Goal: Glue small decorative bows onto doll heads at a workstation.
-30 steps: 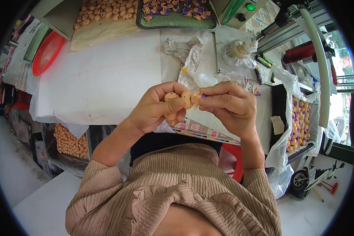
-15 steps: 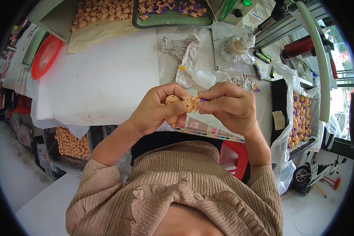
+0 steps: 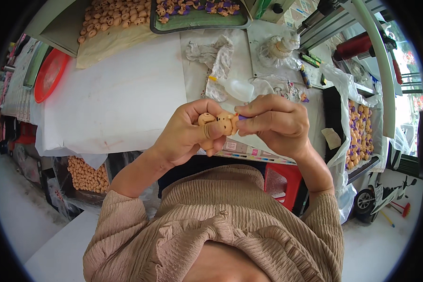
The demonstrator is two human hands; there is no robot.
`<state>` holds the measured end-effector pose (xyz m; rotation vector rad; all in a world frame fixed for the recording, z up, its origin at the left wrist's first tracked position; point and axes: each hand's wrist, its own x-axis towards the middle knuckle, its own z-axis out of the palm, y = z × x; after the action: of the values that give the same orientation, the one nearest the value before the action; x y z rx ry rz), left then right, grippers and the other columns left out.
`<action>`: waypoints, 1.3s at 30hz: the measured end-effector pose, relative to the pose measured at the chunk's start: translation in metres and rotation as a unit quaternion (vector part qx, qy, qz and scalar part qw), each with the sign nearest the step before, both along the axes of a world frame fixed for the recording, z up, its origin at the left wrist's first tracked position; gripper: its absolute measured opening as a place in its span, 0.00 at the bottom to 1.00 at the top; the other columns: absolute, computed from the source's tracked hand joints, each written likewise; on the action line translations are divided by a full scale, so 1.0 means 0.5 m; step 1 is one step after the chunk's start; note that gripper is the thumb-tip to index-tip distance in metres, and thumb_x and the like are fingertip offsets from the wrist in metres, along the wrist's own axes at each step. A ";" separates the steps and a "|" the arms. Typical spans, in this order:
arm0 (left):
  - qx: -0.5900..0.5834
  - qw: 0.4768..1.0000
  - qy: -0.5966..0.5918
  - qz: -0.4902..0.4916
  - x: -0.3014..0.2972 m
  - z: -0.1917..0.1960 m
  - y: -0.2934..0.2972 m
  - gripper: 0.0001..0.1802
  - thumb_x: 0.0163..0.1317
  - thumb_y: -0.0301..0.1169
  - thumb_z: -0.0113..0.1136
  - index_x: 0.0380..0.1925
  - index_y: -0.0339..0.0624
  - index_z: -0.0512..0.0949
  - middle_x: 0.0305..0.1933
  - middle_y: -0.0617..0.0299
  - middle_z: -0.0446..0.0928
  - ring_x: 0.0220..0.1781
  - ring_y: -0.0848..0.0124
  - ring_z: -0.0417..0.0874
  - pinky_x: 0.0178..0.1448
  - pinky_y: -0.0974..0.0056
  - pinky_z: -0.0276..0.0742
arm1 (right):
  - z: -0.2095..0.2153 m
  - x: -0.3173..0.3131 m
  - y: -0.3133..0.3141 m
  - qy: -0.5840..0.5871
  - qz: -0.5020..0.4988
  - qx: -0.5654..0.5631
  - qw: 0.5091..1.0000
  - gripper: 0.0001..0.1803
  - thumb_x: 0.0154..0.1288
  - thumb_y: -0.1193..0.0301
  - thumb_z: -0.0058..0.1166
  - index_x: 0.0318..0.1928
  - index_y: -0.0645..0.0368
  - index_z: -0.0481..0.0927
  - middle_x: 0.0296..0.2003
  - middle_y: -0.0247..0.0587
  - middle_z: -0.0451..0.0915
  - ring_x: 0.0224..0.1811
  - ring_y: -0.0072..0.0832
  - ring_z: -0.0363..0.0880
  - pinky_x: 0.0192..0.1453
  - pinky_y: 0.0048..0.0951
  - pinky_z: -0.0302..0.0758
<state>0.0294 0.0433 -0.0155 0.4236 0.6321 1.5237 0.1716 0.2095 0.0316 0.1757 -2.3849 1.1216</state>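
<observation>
My left hand (image 3: 182, 131) is closed round several small tan doll heads. One doll head (image 3: 224, 124), with dark face markings, sticks out between its thumb and fingers toward the right. Another head (image 3: 205, 118) sits behind the thumb, and more tan plastic shows below it. My right hand (image 3: 279, 123) pinches a small doll body (image 3: 241, 118) with purple on it, between thumb and fingertips. Head and body meet between the two hands; how far they are joined is hidden by the fingers. Both hands are above the near edge of the white-covered table (image 3: 113, 103).
At the back, a green tray (image 3: 197, 23) holds purple-and-tan figures; loose heads (image 3: 113, 14) lie left of it. A white squeeze bottle (image 3: 239, 89) and a crumpled cloth (image 3: 221, 56) lie ahead. A bin of heads (image 3: 87, 174) is lower left, a lined box of figures (image 3: 359, 134) right.
The whole view has shifted slightly. Both hands keep their hold, with the doll head and the purple body still together; the left hand's head looks turned a little.
</observation>
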 end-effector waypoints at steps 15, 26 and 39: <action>-0.014 0.997 0.069 0.002 -0.029 0.011 0.003 0.11 0.64 0.31 0.63 0.42 0.37 0.75 0.33 0.61 0.79 0.26 0.77 0.79 0.26 0.74 0.77 | 0.017 -0.001 -0.029 -0.035 -0.066 -0.023 0.997 0.14 0.47 0.81 0.69 0.38 0.60 0.86 0.36 0.40 0.83 0.33 0.25 0.84 0.35 0.23 0.80; 0.035 0.917 0.381 0.110 -0.023 0.033 -0.024 0.13 0.64 0.26 0.62 0.47 0.35 0.76 0.39 0.63 0.77 0.31 0.81 0.77 0.33 0.76 0.75 | 0.031 -0.002 -0.047 -0.131 -0.103 -0.020 0.986 0.14 0.54 0.72 0.68 0.42 0.62 0.84 0.29 0.40 0.82 0.29 0.26 0.81 0.34 0.25 0.77; 0.124 0.776 0.592 0.176 0.006 0.030 -0.034 0.17 0.58 0.30 0.66 0.46 0.36 0.79 0.34 0.59 0.77 0.34 0.70 0.77 0.39 0.68 0.74 | 0.013 0.036 -0.083 -0.174 -0.065 0.207 0.961 0.11 0.63 0.68 0.58 0.36 0.63 0.74 0.25 0.45 0.72 0.25 0.45 0.75 0.27 0.42 0.70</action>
<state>0.0324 0.0262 -0.0003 1.6075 1.5518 1.5694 0.1896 0.1679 0.0379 -0.0449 -2.8767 0.6189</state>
